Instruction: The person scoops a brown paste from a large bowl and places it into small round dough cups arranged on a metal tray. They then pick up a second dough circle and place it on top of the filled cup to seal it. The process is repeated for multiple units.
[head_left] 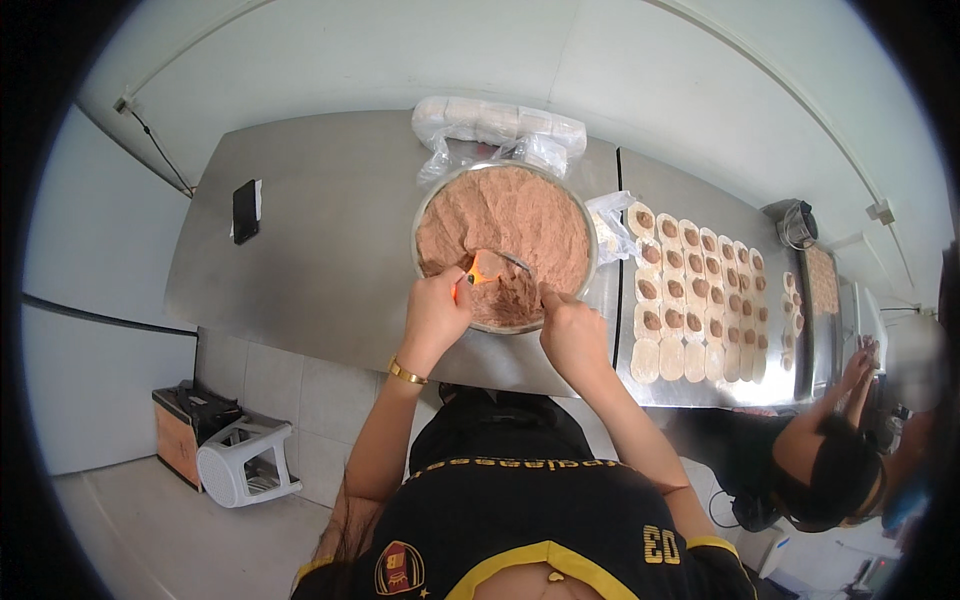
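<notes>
A wide round metal bowl [418,232] full of pinkish ground meat filling [510,212] stands in front of me. My left hand [438,308] is closed on a small orange utensil [476,277] over the bowl's near part, with a lump of filling at its end. My right hand [570,325] grips a thin, dark metal utensil [522,267] at the near right rim, its tip in the filling; its exact kind is hard to make out. Right of the bowl lie rows of round dough wrappers [645,360], most topped with a lump of filling, the nearest row bare.
Plastic-wrapped stacks [500,122] lie behind the bowl, and a clear plastic bag [612,222] lies at its right. A black phone [245,212] rests on the left of the steel table [320,240]. At far right a co-worker [825,450] works. A white stool [245,465] stands lower left.
</notes>
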